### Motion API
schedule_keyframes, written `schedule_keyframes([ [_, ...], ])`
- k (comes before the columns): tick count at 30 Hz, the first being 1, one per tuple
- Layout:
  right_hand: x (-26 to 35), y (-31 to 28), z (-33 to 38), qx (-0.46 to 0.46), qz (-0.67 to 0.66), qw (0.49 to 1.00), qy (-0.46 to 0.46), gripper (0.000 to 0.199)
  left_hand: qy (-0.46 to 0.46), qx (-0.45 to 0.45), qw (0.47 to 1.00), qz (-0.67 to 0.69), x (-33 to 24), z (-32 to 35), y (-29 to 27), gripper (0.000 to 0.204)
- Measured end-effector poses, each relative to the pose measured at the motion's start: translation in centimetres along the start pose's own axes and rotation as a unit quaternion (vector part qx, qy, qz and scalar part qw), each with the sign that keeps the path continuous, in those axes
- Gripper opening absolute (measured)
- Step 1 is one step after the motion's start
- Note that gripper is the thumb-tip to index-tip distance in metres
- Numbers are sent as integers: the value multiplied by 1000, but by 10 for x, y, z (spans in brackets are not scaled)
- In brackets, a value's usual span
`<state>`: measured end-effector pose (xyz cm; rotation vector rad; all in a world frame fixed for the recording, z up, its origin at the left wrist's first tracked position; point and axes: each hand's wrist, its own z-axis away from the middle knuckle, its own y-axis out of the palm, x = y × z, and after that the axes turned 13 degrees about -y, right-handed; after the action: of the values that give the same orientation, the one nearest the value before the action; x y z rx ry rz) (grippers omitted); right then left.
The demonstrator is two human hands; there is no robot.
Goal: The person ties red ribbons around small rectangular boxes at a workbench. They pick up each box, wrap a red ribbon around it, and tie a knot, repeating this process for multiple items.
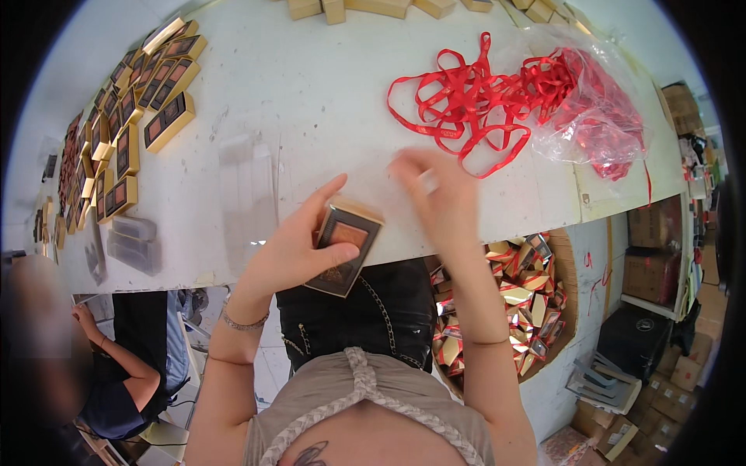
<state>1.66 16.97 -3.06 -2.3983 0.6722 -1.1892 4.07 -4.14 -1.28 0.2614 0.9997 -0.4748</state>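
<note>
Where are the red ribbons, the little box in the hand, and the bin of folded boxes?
red ribbons (458,101), head view, middle of the tangle
little box (346,245), head view, its window lid
bin (571,287), head view, its cardboard wall

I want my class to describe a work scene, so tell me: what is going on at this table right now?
A person stands at a white table. The left hand holds a small gold-edged box with a dark window at the table's near edge. The right hand, blurred, is raised over the table near a tangle of red ribbons spilling from a clear plastic bag. Similar boxes lie in rows on the far left, and a carton of gold and red boxes sits below the table.
</note>
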Motion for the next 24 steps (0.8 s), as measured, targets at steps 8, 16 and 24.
schedule_keyframes([
  [8,-30,-10,-41,-55,248,967,13,15,76,-38,965,249,3,-19,7,53],
  [16,-16,-18,-47,-80,41,996,15,6,30,-67,960,271,-12,-31,14,56],
  [24,24,-10,-23,100,-92,986,-97,14,115,-38,916,382,-17,-34,6,53],
])
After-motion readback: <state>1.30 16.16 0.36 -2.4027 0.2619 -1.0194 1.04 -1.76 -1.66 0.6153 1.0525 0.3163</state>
